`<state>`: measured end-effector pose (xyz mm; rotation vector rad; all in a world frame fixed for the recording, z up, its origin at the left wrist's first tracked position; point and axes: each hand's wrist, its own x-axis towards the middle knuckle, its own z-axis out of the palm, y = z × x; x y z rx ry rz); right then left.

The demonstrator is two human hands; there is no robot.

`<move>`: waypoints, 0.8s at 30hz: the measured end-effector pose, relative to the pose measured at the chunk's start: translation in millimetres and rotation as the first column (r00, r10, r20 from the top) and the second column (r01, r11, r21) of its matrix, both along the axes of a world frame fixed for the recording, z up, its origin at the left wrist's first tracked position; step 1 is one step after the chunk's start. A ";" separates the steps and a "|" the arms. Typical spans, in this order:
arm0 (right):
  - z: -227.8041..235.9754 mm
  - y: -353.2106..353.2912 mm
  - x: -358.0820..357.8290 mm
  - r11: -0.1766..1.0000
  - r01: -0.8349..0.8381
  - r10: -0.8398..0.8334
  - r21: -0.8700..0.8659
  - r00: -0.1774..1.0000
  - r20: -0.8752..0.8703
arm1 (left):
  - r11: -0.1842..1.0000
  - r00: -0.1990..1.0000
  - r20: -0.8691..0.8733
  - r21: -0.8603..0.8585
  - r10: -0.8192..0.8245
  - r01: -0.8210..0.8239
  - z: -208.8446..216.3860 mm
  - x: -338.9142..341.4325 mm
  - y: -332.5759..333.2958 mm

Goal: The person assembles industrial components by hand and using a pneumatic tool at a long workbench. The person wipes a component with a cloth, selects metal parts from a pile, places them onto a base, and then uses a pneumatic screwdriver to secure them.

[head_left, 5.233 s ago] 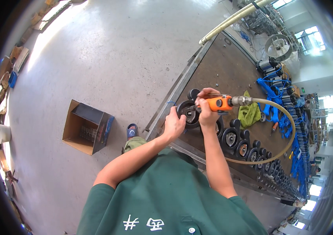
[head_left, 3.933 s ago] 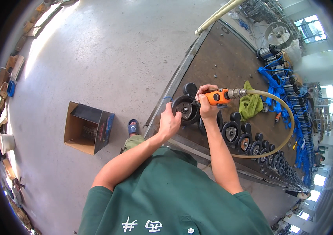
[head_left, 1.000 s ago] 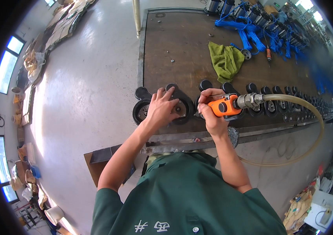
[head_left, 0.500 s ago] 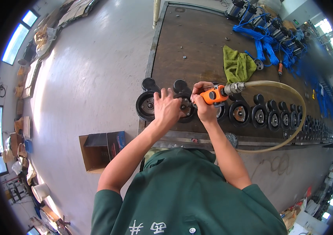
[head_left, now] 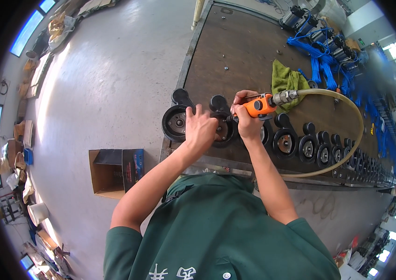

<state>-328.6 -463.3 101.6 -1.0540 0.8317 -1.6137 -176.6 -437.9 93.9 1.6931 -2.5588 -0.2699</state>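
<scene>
My right hand (head_left: 248, 120) is wrapped round an orange air screwdriver (head_left: 260, 106). Its bit end points left, at the metal centre of the second black round housing (head_left: 224, 140). A metal coupling joins the screwdriver to a clear yellowish air hose (head_left: 342, 94). Fingers apart, my left hand (head_left: 200, 127) lies between that housing and the first black round housing (head_left: 166, 122). Its fingertips reach the second housing's left side, and the hand hides part of both rims. Whether its fingertips touch a small part cannot be made out.
Several similar housings (head_left: 285, 143) run in a row to the right along the brown table (head_left: 235, 42). Behind them lie a green cloth (head_left: 284, 80), blue cable bundles (head_left: 316, 65) and motors. A cardboard box (head_left: 107, 176) stands on the floor at left.
The whole view has shifted a little. The screwdriver and my right hand are slightly farther right of my left hand. My left hand stays at the first two housings.
</scene>
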 end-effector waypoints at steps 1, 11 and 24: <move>1.4 -3.3 -0.1 1.000 0.002 -0.002 -0.005 1.000 -0.008 | 1.000 1.000 0.001 0.001 0.003 -0.003 0.5 0.1 -0.9; -2.7 -6.8 0.3 1.000 -0.006 0.006 -0.001 0.999 -0.034 | 1.000 1.000 -0.014 0.020 0.007 -0.007 1.9 0.9 -0.6; -6.4 -7.4 9.5 1.000 -0.016 0.017 0.008 0.992 -0.128 | 1.000 1.000 -0.011 -0.007 0.027 -0.027 3.3 0.6 3.8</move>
